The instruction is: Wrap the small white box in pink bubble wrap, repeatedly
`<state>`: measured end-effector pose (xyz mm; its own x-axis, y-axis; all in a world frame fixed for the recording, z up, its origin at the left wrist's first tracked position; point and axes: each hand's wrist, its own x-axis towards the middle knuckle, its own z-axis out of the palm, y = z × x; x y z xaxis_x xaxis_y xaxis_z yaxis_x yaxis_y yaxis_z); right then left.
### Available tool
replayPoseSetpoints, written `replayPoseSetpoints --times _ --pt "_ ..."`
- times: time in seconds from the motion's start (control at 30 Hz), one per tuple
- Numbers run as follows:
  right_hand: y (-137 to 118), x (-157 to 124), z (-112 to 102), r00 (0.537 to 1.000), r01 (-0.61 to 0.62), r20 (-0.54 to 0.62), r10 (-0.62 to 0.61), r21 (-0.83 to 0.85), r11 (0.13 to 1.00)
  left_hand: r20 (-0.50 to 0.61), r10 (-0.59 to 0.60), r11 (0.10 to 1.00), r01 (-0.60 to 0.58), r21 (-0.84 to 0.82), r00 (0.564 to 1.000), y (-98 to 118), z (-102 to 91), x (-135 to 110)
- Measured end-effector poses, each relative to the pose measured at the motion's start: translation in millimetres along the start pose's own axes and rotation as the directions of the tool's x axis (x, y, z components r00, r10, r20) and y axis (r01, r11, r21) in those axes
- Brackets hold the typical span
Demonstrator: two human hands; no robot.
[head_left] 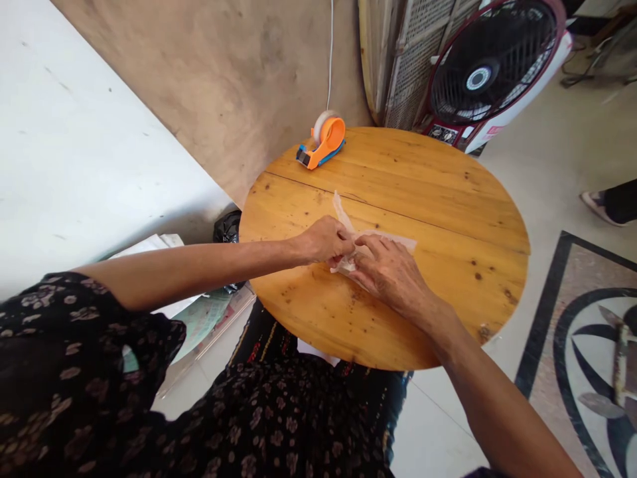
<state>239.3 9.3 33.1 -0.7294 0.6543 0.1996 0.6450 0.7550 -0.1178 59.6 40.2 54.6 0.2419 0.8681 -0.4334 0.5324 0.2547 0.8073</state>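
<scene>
Whitish translucent sheet (350,227) lies crumpled on the wooden table (448,186), narrow end toward 11 o'clock, nearer the left hand (326,240), which pinches it; right hand (391,269) close beside at 4 o'clock, grip unclear.

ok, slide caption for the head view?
Left hand and right hand handling a thin pale sheet on a wooden table, orange tape dispenser beyond.

Under the fingers (369,241), a thin, translucent, crinkled sheet (405,242), paper or plastic unclear; beneath them, a smooth wooden tabletop (442,226) with a soft sheen; beyond them, a tape dispenser (332,138) of smooth plastic.
</scene>
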Motion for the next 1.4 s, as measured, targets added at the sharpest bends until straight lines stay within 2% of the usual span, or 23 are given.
replayPoseSetpoints --times 0.1,0.23,0.4,0.53,0.7,0.77,0.83,0.9,0.97,1.1,1.27,1.4 --pt "-0.6 -0.7 1.3 1.000 -0.008 0.001 0.008 -0.015 1.000 0.035 0.024 0.994 -0.027 0.108 0.999 1.3 -1.2 1.0" --pt "-2.2 -2.1 3.4 0.999 -0.039 -0.019 0.039 -0.019 0.999 0.070 0.142 0.952 -0.156 0.265 0.987 4.0 -3.3 1.6" --pt "-3.1 -4.1 6.2 0.997 -0.067 -0.032 0.066 -0.036 0.997 0.101 0.210 0.911 -0.232 0.342 0.973 6.1 -4.3 0.4" --pt "-3.2 -5.8 9.0 0.995 -0.079 -0.064 0.078 -0.023 0.997 0.082 0.286 0.887 -0.297 0.353 0.955 4.4 -2.3 -3.8" --pt "-3.2 -6.5 11.4 0.992 -0.096 -0.078 0.095 -0.010 0.995 0.058 0.230 0.903 -0.235 0.359 0.971 3.5 -5.8 -6.0" --pt "-3.4 -6.4 11.1 0.993 -0.098 -0.067 0.096 -0.027 0.995 0.134 0.195 0.912 -0.230 0.341 0.972 2.8 -10.9 -5.8" --pt "-3.7 -6.4 10.5 0.993 -0.107 -0.056 0.104 -0.050 0.993 0.226 0.196 0.920 -0.258 0.295 0.954 0.2 -16.3 -5.9" --pt "-3.9 -7.1 10.4 0.991 -0.122 -0.056 0.118 -0.065 0.990 0.269 0.248 0.915 -0.316 0.252 0.931 -4.9 -19.5 -6.8" --pt "-3.5 -8.4 11.0 0.989 -0.136 -0.064 0.132 -0.061 0.989 0.261 0.345 0.879 -0.408 0.247 0.901 -12.6 -18.9 -8.0" --pt "-2.2 -10.7 11.6 0.983 -0.155 -0.104 0.154 0.004 0.988 0.171 0.586 0.698 -0.600 0.390 0.792 -33.7 -7.4 -9.2" --pt "-5.6 -11.5 9.2 0.975 -0.195 -0.105 0.197 0.032 0.980 0.064 0.778 0.477 -0.655 0.586 0.624 -56.6 5.9 -7.9" --pt "-9.6 -11.1 8.6 0.963 -0.257 -0.081 0.256 0.001 0.966 0.069 0.842 0.371 -0.669 0.644 0.534 -59.8 6.2 -6.0"
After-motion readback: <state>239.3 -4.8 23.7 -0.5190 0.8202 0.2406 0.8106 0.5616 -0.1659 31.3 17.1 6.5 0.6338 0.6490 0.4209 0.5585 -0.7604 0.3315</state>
